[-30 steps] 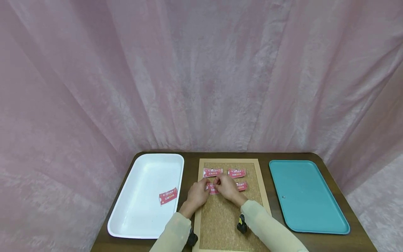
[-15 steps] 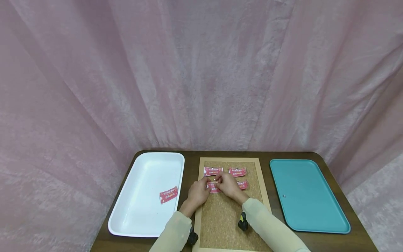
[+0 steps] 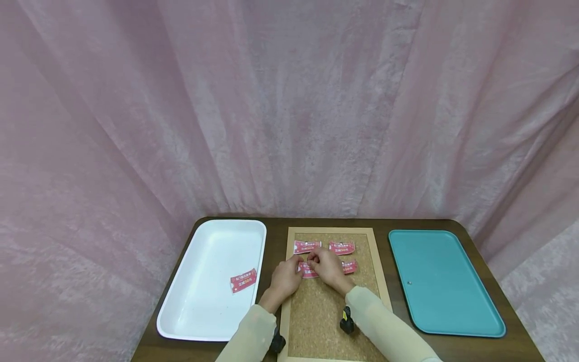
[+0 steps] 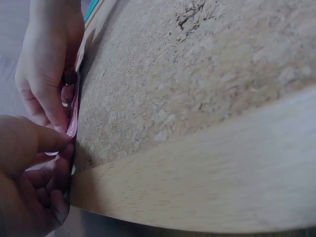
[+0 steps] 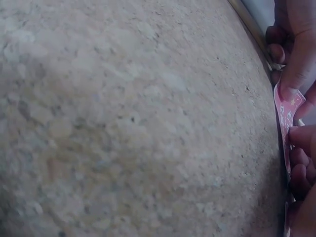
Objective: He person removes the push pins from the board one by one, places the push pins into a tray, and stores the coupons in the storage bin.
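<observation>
A red and pink paper coupon (image 3: pixel 307 271) lies against the cork board (image 3: pixel 332 322), in the left column of the second row. My left hand (image 3: pixel 286 276) pinches its left end; the left wrist view shows the left thumb (image 4: pixel 52 139) on the paper and fingers under its edge. My right hand (image 3: pixel 326 266) is at the coupon's upper edge, fingers bent. Between its fingertips the right wrist view shows a small pale piece (image 5: pixel 299 122), seemingly a thumbtack, mostly hidden. Another coupon (image 3: pixel 350 267) beside it is partly covered by the right hand.
Two coupons (image 3: pixel 342 248) hang along the board's top row. At left, a white tray (image 3: pixel 203 306) holds a loose coupon (image 3: pixel 244 280). A teal tray (image 3: pixel 452 301) at right carries a small silver thumbtack (image 3: pixel 409 283). Behind the brown table (image 3: pixel 276 226) hangs a pink curtain (image 3: pixel 289 125).
Half a second ago a small silver spot showed at my right fingertips; now the fingers hide it, close to the coupon's top edge. My left hand stays on the coupon.
</observation>
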Available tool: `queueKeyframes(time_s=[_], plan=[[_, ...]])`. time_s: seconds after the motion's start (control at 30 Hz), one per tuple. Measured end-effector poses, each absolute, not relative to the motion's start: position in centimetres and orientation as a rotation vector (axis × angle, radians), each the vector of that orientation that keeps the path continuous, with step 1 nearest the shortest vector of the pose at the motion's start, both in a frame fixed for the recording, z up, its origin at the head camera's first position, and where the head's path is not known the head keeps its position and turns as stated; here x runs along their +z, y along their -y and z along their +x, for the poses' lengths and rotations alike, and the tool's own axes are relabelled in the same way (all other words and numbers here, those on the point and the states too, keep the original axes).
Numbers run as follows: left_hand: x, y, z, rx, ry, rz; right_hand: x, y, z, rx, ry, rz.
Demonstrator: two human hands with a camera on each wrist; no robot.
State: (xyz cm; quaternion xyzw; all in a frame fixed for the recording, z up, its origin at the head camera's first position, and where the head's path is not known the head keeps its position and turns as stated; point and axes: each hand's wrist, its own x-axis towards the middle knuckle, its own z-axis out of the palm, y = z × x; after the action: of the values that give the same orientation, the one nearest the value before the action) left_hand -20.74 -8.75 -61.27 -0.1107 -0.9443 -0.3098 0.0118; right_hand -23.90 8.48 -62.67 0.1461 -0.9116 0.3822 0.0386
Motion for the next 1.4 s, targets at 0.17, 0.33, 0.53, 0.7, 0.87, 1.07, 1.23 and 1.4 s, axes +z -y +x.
queueKeyframes(time_s=[0.17,0.33,0.53,0.7,0.87,1.07,1.23,1.4], plan=[[-61.3,8.8,-20.9,-0.956,2.947,-0.337,-62.6,-8.2,-23.9,1.123,2.799,0.437],[-61.4,8.8,-20.9,-0.956,2.945,-0.337,-62.3,-8.4,-24.0,1.145,2.818,0.441],[-61.4,8.7,-21.0,-1.008,2.934,-0.314,-61.6,-9.0,-24.4,1.307,2.866,0.528],[-61.5,8.8,-21.2,-1.026,2.931,-0.319,-61.1,-9.2,-24.9,1.41,2.854,0.576],[-61.8,8.8,-21.2,-1.026,2.937,-0.327,-60.9,-9.5,-25.0,1.532,2.812,0.582],[-62.0,8.7,-21.2,-1.052,2.889,-0.343,-60.6,-10.0,-25.2,1.572,2.778,0.608],[-61.8,8.9,-21.1,-1.075,2.891,-0.339,-60.0,-10.2,-25.2,1.576,2.752,0.654],[-61.8,9.0,-21.0,-1.092,2.906,-0.347,-59.5,-10.8,-25.3,1.546,2.738,0.695]])
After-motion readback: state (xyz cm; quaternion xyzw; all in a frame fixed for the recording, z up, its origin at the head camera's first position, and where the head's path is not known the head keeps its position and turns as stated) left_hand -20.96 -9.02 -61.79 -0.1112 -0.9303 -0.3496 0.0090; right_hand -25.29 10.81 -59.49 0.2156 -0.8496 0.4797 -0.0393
